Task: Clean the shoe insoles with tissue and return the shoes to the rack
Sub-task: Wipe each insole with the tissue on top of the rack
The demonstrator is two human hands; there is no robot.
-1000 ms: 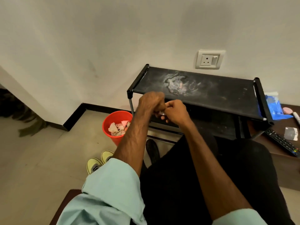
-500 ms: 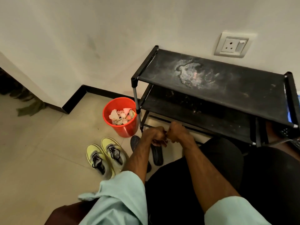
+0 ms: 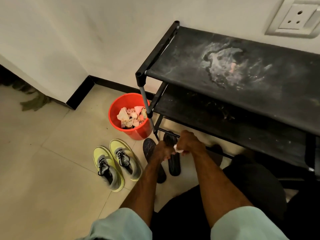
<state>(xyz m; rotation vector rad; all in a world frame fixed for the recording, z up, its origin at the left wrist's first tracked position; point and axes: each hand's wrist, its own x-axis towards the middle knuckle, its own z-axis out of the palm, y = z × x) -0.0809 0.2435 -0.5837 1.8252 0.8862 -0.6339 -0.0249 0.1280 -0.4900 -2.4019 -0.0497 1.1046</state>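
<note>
My left hand and my right hand meet low in front of the black shoe rack, both curled around a small white tissue held between them. Directly below the hands, two dark insoles lie on the tiled floor, partly hidden by my left wrist. A pair of yellow-green sneakers stands to the left of the insoles, toes toward me. Both rack shelves hold no shoes; the top one has a whitish stain.
A red bucket with crumpled used tissues stands beside the rack's front left leg. A wall socket sits above the rack. An olive cloth lies at the far left by the wall corner. My dark-trousered knees fill the lower right.
My head has tipped down and closer, so the sneakers, insoles and bucket came into fuller view. Both hands dropped from rack-top height to just above the insoles, still joined on the tissue.
</note>
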